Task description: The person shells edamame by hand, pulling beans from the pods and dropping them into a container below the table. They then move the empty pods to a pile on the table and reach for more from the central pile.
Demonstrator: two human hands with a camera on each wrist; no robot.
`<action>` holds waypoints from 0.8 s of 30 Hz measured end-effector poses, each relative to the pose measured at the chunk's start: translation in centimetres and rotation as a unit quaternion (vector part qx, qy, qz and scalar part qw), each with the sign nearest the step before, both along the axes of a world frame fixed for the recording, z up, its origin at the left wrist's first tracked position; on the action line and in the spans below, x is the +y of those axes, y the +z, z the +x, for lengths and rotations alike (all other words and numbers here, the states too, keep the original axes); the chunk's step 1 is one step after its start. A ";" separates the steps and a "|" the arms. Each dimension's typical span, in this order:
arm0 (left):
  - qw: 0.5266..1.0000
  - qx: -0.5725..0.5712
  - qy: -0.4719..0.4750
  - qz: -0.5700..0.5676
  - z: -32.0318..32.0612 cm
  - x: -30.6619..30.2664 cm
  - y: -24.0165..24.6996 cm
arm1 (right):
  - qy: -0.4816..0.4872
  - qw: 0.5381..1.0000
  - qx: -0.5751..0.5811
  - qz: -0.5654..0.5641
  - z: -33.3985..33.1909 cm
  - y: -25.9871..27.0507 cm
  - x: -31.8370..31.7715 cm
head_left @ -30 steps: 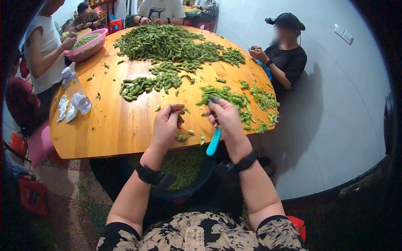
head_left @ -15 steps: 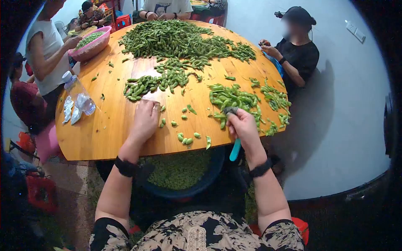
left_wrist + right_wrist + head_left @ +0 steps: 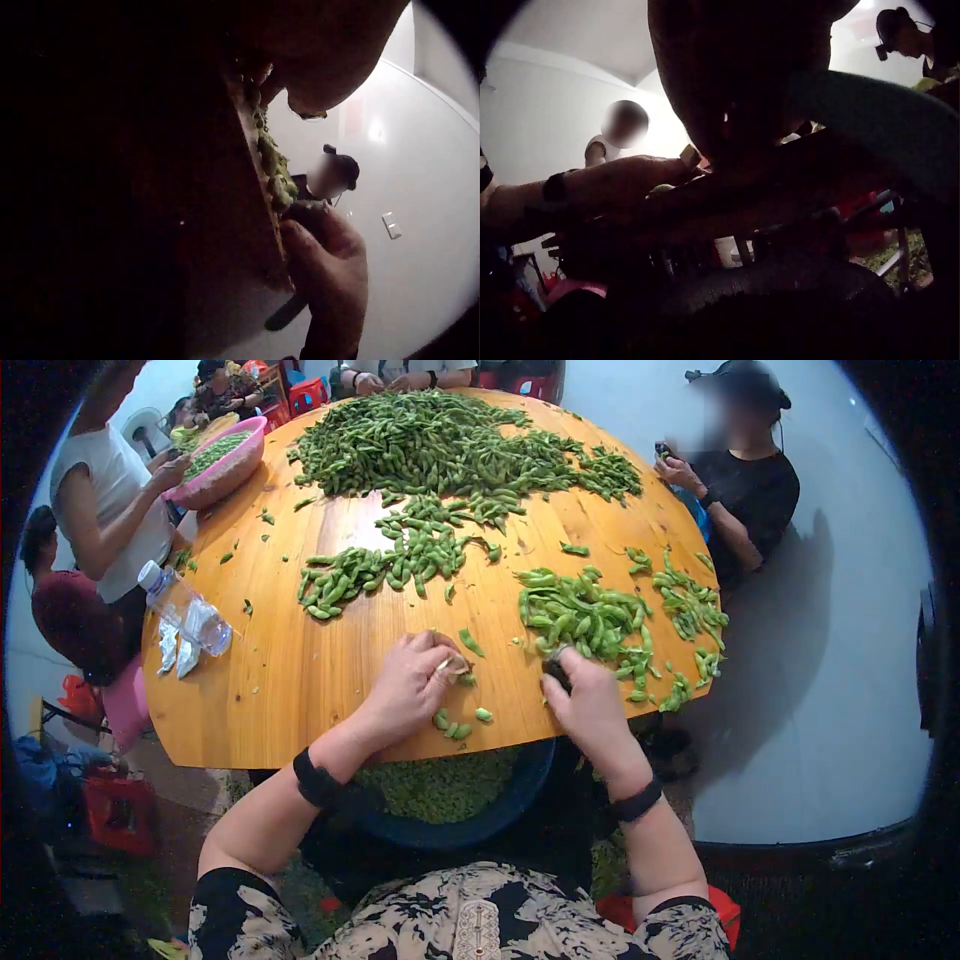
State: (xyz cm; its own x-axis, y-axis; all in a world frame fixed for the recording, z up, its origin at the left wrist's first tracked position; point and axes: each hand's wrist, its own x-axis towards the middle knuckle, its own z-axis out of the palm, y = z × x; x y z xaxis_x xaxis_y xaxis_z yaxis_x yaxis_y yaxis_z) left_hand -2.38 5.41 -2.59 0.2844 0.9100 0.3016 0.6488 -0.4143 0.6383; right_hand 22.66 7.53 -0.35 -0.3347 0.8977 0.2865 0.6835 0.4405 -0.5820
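Note:
My left hand point(image 3: 405, 695) lies low over the table near its front edge, fingers curled, a pale wrap point(image 3: 455, 664) at the thumb. Green soybeans point(image 3: 452, 725) sit just below it, and more green shows past the thumb; I cannot tell whether its fingers hold any. My right hand point(image 3: 595, 710) grips a turquoise-handled tool point(image 3: 877, 112), whose working end is hidden. A dark grey piece point(image 3: 558, 676) shows at that hand's fingertips, right at the bright green edamame pods point(image 3: 580, 610). Under the table edge, a dark blue tub point(image 3: 541, 770) holds many shelled beans.
A large heap of edamame pods point(image 3: 430, 445) covers the table's far side, trailing toward me. At left stand a plastic bottle point(image 3: 190, 610), crumpled white wrappers point(image 3: 178, 650) and a pink basket point(image 3: 225, 478) of beans. Other people work around the table point(image 3: 290, 710).
My left hand reached left, then swept right across the table; loose beans in its path no longer show there. My right hand has moved rightward and lower, its turquoise handle now hidden in the head view.

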 end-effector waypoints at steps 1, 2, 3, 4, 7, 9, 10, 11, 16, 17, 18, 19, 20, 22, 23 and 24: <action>1.000 0.012 -0.007 0.006 0.1 -0.6 0.2 | 0.003 0.999 0.045 -0.023 0.2 0.0 0.5; 1.000 0.012 -0.008 0.001 0.3 -1.0 0.6 | 0.002 0.999 0.046 -0.027 0.2 0.1 0.7; 0.999 0.011 -0.031 -0.007 0.4 -1.5 1.1 | 0.003 0.998 0.052 -0.041 0.2 0.3 0.8; 0.998 0.010 -0.054 -0.015 0.5 -1.9 1.4 | 0.006 0.997 0.057 -0.055 0.2 0.3 0.9; 0.999 -0.008 -0.039 0.002 1.1 -3.0 1.6 | -0.003 0.999 0.023 -0.047 0.1 0.6 0.3; 0.999 -0.019 -0.023 0.034 1.6 -4.3 2.9 | -0.010 0.999 0.006 -0.034 -0.2 1.6 -0.8; 0.995 0.064 0.004 0.071 1.9 -5.3 4.3 | 0.015 0.999 0.043 -0.027 -0.5 2.1 -1.6; 0.983 0.146 0.031 0.106 2.1 -5.9 4.9 | 0.040 0.996 0.080 -0.021 -0.8 2.4 -2.3; 0.988 0.145 0.013 0.054 2.6 -6.2 2.9 | 0.096 0.986 0.120 -0.068 -1.8 2.6 -3.7; 0.986 0.152 0.022 0.066 2.7 -6.2 2.9 | 0.099 0.983 0.134 -0.082 -1.9 2.4 -3.9; 0.983 0.160 0.031 0.079 2.8 -6.2 2.9 | 0.102 0.979 0.147 -0.096 -2.0 2.3 -4.1; 0.983 0.163 0.031 0.081 2.9 -6.1 2.7 | 0.106 0.966 0.182 -0.151 -2.0 2.0 -4.3; 0.998 0.030 0.037 0.032 2.8 -5.9 2.3 | 0.106 0.966 0.184 -0.147 -2.2 2.2 -4.5; 0.994 -0.102 0.039 -0.016 3.1 -5.6 2.6 | 0.070 0.887 0.275 -0.364 -2.6 2.8 -4.8; 0.952 -0.259 0.058 -0.152 3.4 -5.6 3.1 | 0.082 0.868 0.312 -0.376 -2.7 2.7 -4.8; 0.867 -0.404 0.074 -0.282 3.9 -5.5 3.5 | 0.081 0.869 0.314 -0.375 -2.8 2.7 -4.7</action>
